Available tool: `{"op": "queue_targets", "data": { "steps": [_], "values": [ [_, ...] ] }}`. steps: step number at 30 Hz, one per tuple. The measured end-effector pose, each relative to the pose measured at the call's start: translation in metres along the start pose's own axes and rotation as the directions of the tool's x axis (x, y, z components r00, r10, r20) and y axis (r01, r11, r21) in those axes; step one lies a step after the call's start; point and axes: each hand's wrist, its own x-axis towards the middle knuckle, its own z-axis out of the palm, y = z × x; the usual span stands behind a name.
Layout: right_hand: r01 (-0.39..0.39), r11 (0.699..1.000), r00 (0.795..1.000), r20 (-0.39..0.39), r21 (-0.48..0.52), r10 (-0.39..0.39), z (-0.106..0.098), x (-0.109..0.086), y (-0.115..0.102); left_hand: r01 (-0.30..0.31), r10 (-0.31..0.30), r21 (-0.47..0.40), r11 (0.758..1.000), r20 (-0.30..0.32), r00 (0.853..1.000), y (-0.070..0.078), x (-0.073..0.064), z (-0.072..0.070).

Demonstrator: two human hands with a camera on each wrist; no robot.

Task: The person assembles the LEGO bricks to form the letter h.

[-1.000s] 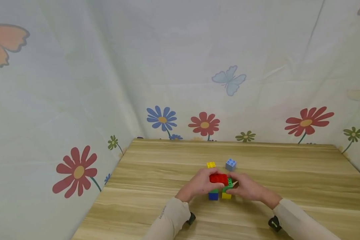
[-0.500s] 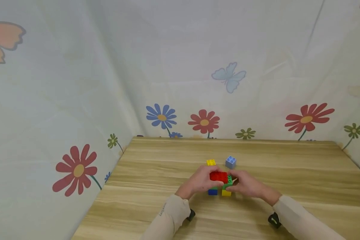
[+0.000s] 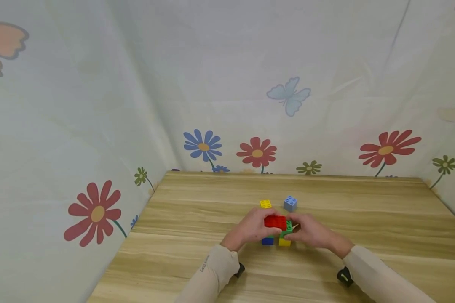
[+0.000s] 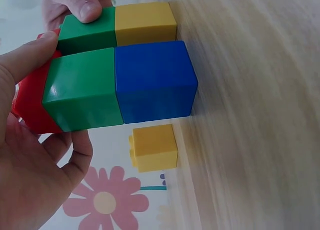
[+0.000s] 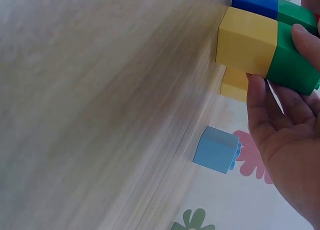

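My left hand (image 3: 252, 227) pinches a red toy building brick (image 3: 275, 222) between thumb and fingers. That red brick lies across the top of two small stacks. In the left wrist view, one stack has a green brick (image 4: 82, 84) over a blue brick (image 4: 155, 82), which stands on the table. The other, on the right, is a second green brick (image 5: 292, 59) above a yellow brick (image 5: 247, 39). My right hand (image 3: 311, 231) grips this second green brick, thumb on its near side and fingers behind. Some of the green brick's studs show beyond the red one's right end.
Behind the stacks, a loose yellow brick (image 3: 265, 203) and a light blue brick (image 3: 290, 203) stand on the wooden table (image 3: 197, 198). A flower-printed cloth (image 3: 227, 84) hangs beyond the table's back edge and along its left side.
The head view has tilted slightly, so the table sits a little higher in it. Both hands keep the same hold, and the bricks stay in the same arrangement.
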Motion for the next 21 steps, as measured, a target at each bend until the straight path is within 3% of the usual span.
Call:
{"op": "queue_targets", "data": {
  "steps": [6,15,21],
  "values": [
    [-0.001,1.000,1.000,0.001,0.021,0.001,0.000,0.000,0.000,0.025,-0.025,-0.010,1.000,-0.004,1.000,-0.002,0.001,0.002],
    [-0.048,0.999,0.999,0.001,0.016,0.048,0.000,0.001,0.001,0.139,-0.142,-0.183,0.973,-0.002,0.990,-0.011,-0.002,0.005],
    [-0.057,0.998,0.998,0.002,0.013,0.057,0.001,0.002,0.003,0.109,-0.122,-0.241,0.964,-0.040,0.992,-0.021,-0.008,0.004]
  ]
}}
